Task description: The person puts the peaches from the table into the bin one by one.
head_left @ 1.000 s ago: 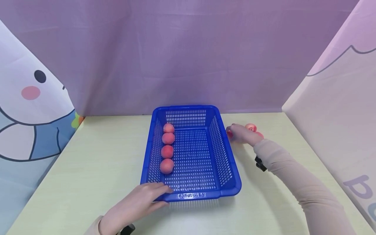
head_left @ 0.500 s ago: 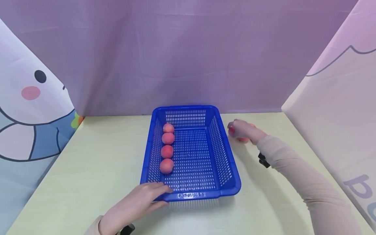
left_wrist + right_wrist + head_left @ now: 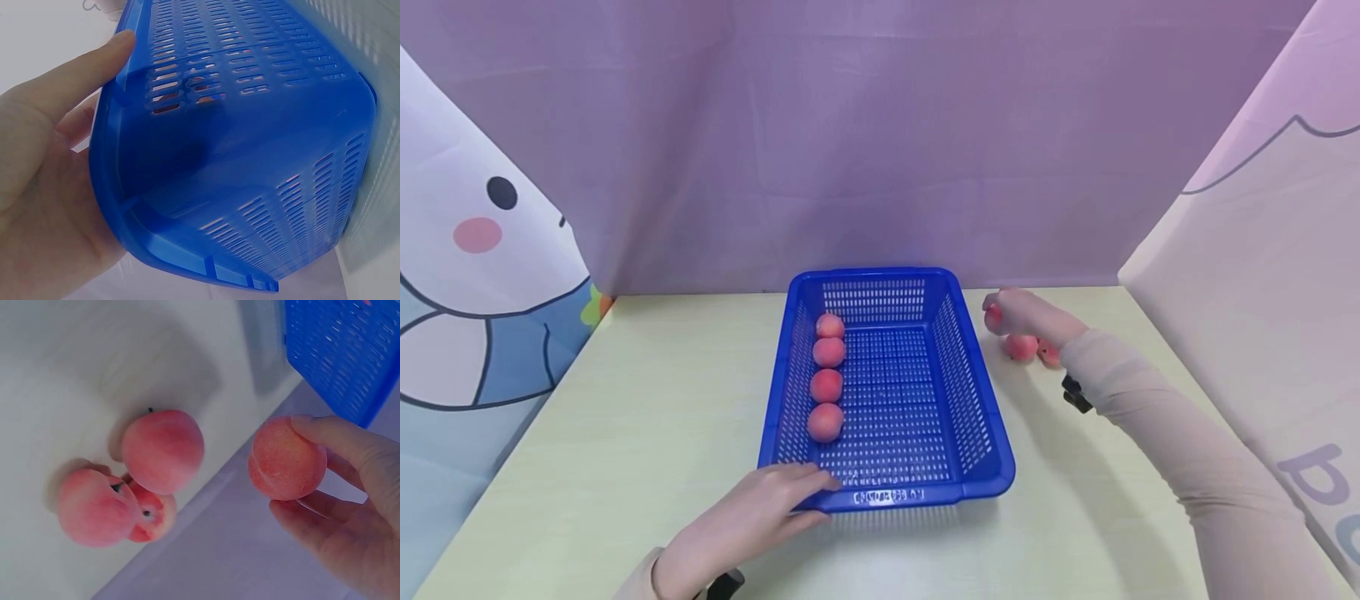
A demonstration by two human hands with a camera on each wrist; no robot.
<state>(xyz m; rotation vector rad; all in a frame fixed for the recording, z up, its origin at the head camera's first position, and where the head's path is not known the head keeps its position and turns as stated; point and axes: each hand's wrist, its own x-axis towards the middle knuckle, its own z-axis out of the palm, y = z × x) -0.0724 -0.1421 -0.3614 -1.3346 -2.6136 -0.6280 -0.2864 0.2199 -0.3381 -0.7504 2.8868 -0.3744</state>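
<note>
A blue perforated plastic basket (image 3: pixel 917 497) stands mid-table with several pink-red peaches (image 3: pixel 827 386) lined up along its left side. My left hand (image 3: pixel 767 504) grips the basket's near rim at the left corner; in the left wrist view its thumb lies over the rim, fingers below. Beyond the basket's right side, my right hand (image 3: pixel 1021 313) holds a peach (image 3: pixel 287 459) between thumb and fingers, raised over the table. Three more peaches (image 3: pixel 162 451) sit close together on the table near that hand, dark stems showing on them.
The pale table (image 3: pixel 587 450) meets a purple cloth backdrop (image 3: pixel 880 150) just behind the basket. Printed cloth panels (image 3: pixel 1262 300) border the table on both sides. The basket's right wall (image 3: pixel 961 387) rises between my right hand and the basket's inside.
My right hand has moved up and away toward the back, carrying the peach. Peaches it covered on the table show again. The left hand and basket have stayed put.
</note>
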